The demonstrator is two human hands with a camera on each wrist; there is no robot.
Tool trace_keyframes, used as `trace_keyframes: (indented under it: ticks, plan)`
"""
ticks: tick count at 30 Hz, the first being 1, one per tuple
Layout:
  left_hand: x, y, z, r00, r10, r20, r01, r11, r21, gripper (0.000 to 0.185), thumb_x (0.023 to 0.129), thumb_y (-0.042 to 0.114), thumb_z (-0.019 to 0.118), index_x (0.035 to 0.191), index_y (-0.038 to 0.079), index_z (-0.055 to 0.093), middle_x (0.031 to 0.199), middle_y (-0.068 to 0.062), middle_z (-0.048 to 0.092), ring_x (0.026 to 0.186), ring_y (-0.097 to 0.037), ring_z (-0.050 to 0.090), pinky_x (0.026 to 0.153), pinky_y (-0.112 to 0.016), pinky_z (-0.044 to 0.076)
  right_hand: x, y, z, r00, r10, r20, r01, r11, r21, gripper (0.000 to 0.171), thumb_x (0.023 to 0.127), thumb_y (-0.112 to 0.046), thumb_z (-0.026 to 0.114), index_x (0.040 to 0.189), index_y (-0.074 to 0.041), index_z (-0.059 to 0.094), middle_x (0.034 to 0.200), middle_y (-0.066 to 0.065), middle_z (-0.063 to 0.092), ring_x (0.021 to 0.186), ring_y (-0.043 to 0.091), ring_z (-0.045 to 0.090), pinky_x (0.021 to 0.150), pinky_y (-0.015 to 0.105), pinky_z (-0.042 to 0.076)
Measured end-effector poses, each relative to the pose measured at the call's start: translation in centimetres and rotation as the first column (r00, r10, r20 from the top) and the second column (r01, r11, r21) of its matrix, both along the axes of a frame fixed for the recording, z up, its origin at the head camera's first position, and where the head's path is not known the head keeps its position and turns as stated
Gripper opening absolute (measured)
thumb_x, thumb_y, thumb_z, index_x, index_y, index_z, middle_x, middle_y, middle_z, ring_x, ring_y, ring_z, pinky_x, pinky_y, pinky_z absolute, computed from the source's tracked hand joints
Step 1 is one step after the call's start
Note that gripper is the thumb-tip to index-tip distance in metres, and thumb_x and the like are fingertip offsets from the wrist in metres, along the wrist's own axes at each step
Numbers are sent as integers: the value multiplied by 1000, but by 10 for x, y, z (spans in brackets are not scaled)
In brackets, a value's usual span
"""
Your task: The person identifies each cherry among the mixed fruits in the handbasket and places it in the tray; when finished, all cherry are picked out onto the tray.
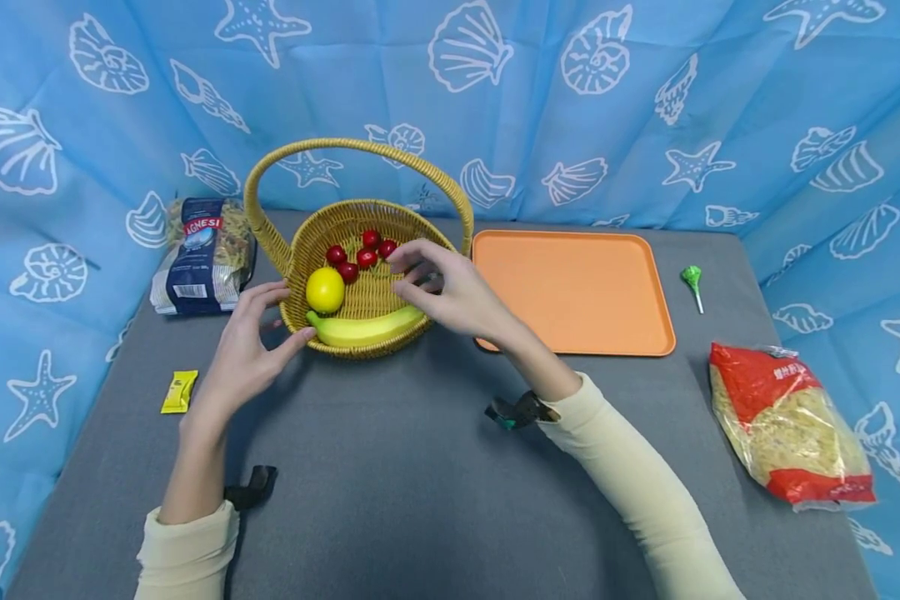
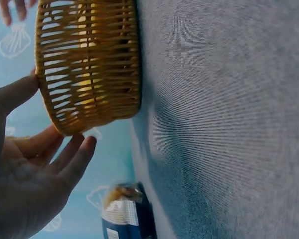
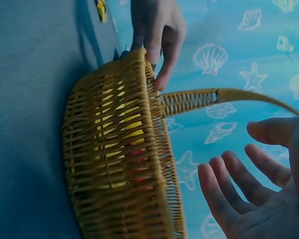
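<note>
Both arms extended forward in cream sleeves; left grip [image 1: 249,348] open, fingers spread, thumb pointing right; right grip [image 1: 444,287] open, palm down, fingers loosely bent; wrists bare, well apart.

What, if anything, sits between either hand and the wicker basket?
Nothing visible. The left hand is at the wicker basket front-left rim, fingers relaxed; whether they touch it is unclear. The right hand hovers open over the right rim, above the banana. The arched handle stands behind both hands, not in their way.
</note>
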State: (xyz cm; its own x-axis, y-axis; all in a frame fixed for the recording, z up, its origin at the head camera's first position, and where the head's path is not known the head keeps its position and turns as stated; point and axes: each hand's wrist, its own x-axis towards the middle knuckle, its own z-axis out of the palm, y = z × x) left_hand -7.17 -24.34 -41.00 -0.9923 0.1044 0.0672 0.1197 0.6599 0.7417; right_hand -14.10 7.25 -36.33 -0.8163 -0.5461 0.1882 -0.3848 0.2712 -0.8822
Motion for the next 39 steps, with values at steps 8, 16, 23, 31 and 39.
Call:
trace_keyframes:
  ticks: [8, 16, 23, 31, 39]
  plan:
    - [-4, -3, 2, 996, -22, 82, 15, 995, 94, 73, 102, 23, 79, 160, 2, 40, 171, -22, 31, 150, -47, 42, 114, -71, 52, -45, -42, -8, 994, 22, 111, -32, 996, 88, 30, 106, -16, 67, 133, -3, 66, 125, 14, 73, 111, 30, 71, 94, 33, 63]
    - [-4, -5, 1, 995, -13, 101, 3, 996, 94, 74, 102, 25, 78, 162, 4, 38, 172, -19, 29, 151, -44, 43, 112, -67, 55, -69, -69, -23, 953, 48, 299, -90, 988, 128, 39, 110, -17, 63, 143, 2, 60, 122, 20, 67, 108, 46, 71, 96, 52, 65]
    - [-5, -6, -2, 994, -16, 104, 6, 995, 96, 76, 103, 26, 77, 163, 5, 37, 174, -21, 27, 151, -47, 41, 110, -67, 55, -82, -82, -33, 914, 65, 399, -136, 979, 152, 42, 111, -17, 62, 148, 3, 57, 130, 28, 66, 115, 47, 71, 105, 56, 63]
    - [-3, -8, -5, 997, 1, 72, -4, 999, 52, 76, 101, 23, 80, 163, 6, 39, 172, -21, 32, 150, -48, 43, 105, -66, 57, -86, -92, -39, 905, 53, 422, -146, 971, 190, 42, 112, -13, 59, 151, 1, 60, 150, 21, 65, 120, 38, 72, 107, 46, 62]
    - [-1, -7, -2, 996, 6, 88, -13, 997, 75, 75, 102, 27, 79, 163, 7, 40, 172, -19, 32, 150, -46, 43, 107, -54, 62, -88, -95, -40, 945, 62, 320, -164, 939, 303, 44, 106, -5, 65, 150, 0, 62, 156, 18, 63, 137, 26, 59, 102, 29, 53]
